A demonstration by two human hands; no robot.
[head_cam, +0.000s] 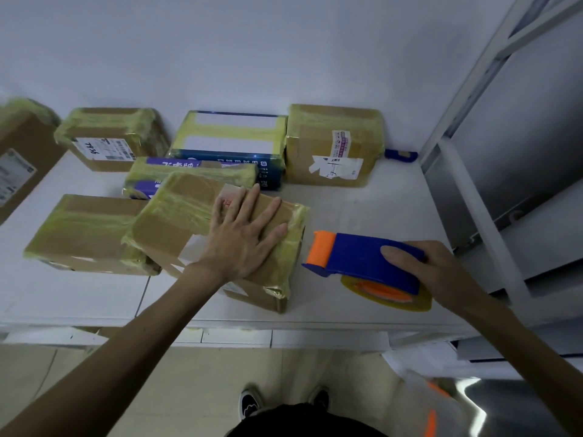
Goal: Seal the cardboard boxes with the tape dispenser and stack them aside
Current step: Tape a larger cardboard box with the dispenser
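Observation:
A brown cardboard box (176,222) wrapped in yellowish tape lies at the middle of the white table, turned at an angle. My left hand (243,234) presses flat on its top with fingers spread. To the right of the box, my right hand (435,272) grips the blue and orange tape dispenser (362,260), which rests on the table with its yellowish tape roll (388,294) at the near side. The dispenser's orange front end points at the box and stands a little apart from it.
Several taped boxes surround it: one at the left (85,234), a purple one (189,171) behind, a blue one (233,143), brown ones at the back (113,137) (334,146) and far left (22,159). A blue object (400,154) lies by the wall. A metal shelf frame (473,190) stands on the right.

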